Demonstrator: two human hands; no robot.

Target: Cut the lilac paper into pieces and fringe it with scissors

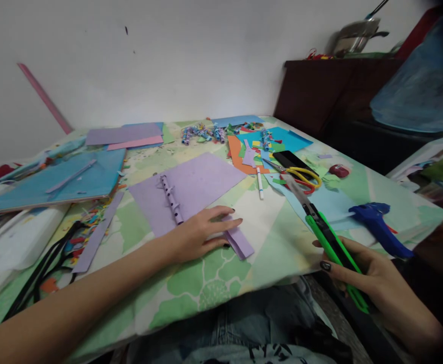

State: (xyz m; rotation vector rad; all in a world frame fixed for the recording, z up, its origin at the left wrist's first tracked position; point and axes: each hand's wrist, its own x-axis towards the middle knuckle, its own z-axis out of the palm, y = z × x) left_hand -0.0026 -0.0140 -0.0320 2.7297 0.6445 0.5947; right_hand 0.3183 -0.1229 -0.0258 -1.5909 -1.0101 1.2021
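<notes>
My right hand (373,278) is wrapped round a green utility knife (333,247), whose blade is out and points up and left. A folded purple paper strip (239,239) lies near the table's front edge. On it rests my left hand (198,232), its fingers spread apart and touching the strip. Just behind that hand, a dotted purple paper roll (171,199) with small cut tabs lies on a purple sheet (206,174).
Scissors (304,177), a black phone (295,164), a white marker (259,184) and a blue glue gun (380,227) lie to the right. Curled-paper pieces (206,133) sit at the back. A blue folder (65,177) and black-handled scissors (54,265) are at left.
</notes>
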